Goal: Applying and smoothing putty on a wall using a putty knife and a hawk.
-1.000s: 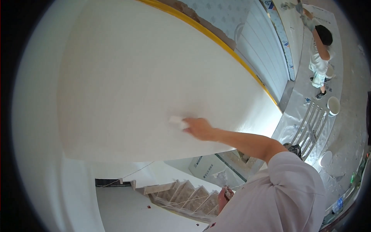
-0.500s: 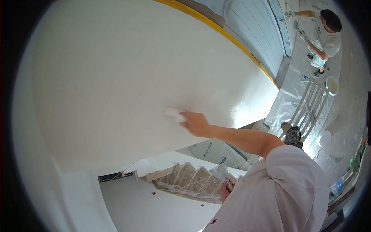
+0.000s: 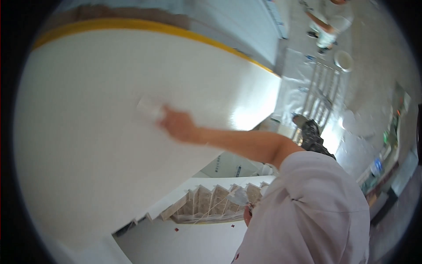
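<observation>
My right hand reaches out across a broad white plastered surface. It is closed on a pale, flat tool, which lies against the surface. Motion smears both, and the tool's exact kind cannot be made out. Lower down, close to my shirt, my left hand is partly hidden by my body. Its fingers are closed round the handle of a putty knife, whose wide grey blade points up and away from the white surface.
Yellow tape edges the white surface. Steps show below. A metal ladder is by my leg, with a white bucket beside it. Another person stands at the upper right. Plastic sheeting covers part of the floor.
My view has shifted, so the surroundings sit higher and further left. My right hand, still gripping the pale tool, appears further left and up. The left hand keeps the putty knife by my body.
</observation>
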### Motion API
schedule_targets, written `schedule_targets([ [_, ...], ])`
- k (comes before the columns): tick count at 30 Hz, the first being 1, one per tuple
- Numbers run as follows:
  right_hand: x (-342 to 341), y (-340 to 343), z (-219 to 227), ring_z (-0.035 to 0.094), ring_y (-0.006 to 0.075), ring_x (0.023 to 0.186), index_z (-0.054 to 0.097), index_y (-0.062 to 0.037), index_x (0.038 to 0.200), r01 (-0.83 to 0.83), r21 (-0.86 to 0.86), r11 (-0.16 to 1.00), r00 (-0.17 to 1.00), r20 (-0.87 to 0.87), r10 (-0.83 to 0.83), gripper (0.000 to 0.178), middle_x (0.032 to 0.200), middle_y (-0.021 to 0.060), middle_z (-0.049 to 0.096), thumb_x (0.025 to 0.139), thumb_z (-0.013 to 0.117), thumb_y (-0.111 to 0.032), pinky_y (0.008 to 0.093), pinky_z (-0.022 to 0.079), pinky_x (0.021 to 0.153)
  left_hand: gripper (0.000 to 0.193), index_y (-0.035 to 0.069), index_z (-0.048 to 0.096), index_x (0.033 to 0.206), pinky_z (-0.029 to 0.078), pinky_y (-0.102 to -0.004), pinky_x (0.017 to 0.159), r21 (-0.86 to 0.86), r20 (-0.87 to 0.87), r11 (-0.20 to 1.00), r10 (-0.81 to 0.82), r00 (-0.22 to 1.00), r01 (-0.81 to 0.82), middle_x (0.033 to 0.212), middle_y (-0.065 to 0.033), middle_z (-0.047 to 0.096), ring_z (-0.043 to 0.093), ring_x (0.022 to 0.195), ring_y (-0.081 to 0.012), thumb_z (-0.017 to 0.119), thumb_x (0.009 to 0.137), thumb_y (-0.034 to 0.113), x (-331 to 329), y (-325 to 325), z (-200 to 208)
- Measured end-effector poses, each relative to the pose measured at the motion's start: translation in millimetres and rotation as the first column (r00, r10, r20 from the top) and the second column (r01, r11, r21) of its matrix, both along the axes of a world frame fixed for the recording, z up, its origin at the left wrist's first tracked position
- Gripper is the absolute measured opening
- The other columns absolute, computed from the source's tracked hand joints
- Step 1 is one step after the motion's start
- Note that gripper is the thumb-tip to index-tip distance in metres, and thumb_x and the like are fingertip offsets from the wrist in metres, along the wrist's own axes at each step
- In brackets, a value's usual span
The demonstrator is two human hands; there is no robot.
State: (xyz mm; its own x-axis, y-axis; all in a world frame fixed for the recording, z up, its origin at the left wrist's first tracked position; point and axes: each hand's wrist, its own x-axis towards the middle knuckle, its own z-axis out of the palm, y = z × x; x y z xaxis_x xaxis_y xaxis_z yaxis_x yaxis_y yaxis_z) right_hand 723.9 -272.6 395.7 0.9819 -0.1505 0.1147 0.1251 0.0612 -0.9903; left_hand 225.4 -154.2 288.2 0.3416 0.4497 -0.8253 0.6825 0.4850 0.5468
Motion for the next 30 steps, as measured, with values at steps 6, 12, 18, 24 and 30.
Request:
schedule_targets([
  [6,-6.8,-52.8,-140.7,0.064,0.0396,0.08,0.052,0.0001,0.116,0.081,-0.163,0.983,0.997,-0.007,-0.083,0.044,0.093,0.0211,0.064,0.09,0.061,-0.034,0.0477,0.051,0.068,0.029,0.005,0.058,0.094,0.046,-0.0293,0.071,-0.068,-0.042,0.983,-0.174,0.984,0.171,0.082,-0.0044,0.058,0.055,0.076,-0.0154,0.056,0.095,0.034,46.0,-23.8,-4.4],
  [12,82.4,-160.2,-110.4,0.063,0.0382,0.07,0.054,-0.0023,0.107,0.347,-0.156,0.925,0.936,-0.002,-0.351,0.036,0.074,0.016,0.064,0.089,0.062,-0.033,0.0447,0.05,0.065,0.029,0.005,0.058,0.094,0.046,-0.0297,0.071,-0.062,-0.025,0.981,-0.183,0.983,0.181,0.082,-0.0046,0.057,0.055,0.076,-0.0156,0.056,0.095,0.034,62.0,-46.4,-6.3],
  [18,51.2,-115.3,-129.4,0.061,0.0322,0.093,0.056,-0.0065,0.107,-0.015,-0.407,0.913,0.906,0.381,0.185,0.033,0.103,0.0118,0.061,0.086,0.065,-0.03,0.0434,0.049,0.076,0.029,0.005,0.058,0.094,0.046,-0.03,0.071,0.047,0.102,0.992,-0.118,0.988,0.114,0.082,-0.0048,0.057,0.055,0.076,-0.0158,0.056,0.095,0.033,85.9,-48.0,2.4],
  [24,122.7,-200.4,-145.3,0.062,0.0334,0.077,0.054,-0.0037,0.102,0.254,-0.541,0.802,0.944,0.32,-0.083,0.031,0.091,0.0152,0.06,0.089,0.061,-0.031,0.0425,0.05,0.065,0.025,0.003,0.057,0.096,0.047,-0.0312,0.07,-0.045,0.207,0.991,-0.116,0.971,0.128,0.085,-0.0065,0.057,0.055,0.074,-0.0175,0.054,0.096,0.028,85.4,-35.1,0.5],
  [30,105.9,-160.7,-24.8,0.06,0.0341,0.07,0.052,-0.0024,0.1,0.196,-0.417,0.887,0.897,0.443,0.01,0.037,0.083,0.017,0.059,0.089,0.064,-0.036,0.0424,0.048,0.06,0.021,0.003,0.057,0.095,0.048,-0.0285,0.069,0.047,0.184,0.995,-0.097,0.978,0.09,0.08,-0.0055,0.057,0.055,0.074,-0.0171,0.054,0.096,0.024,86.2,-43.8,29.0],
])
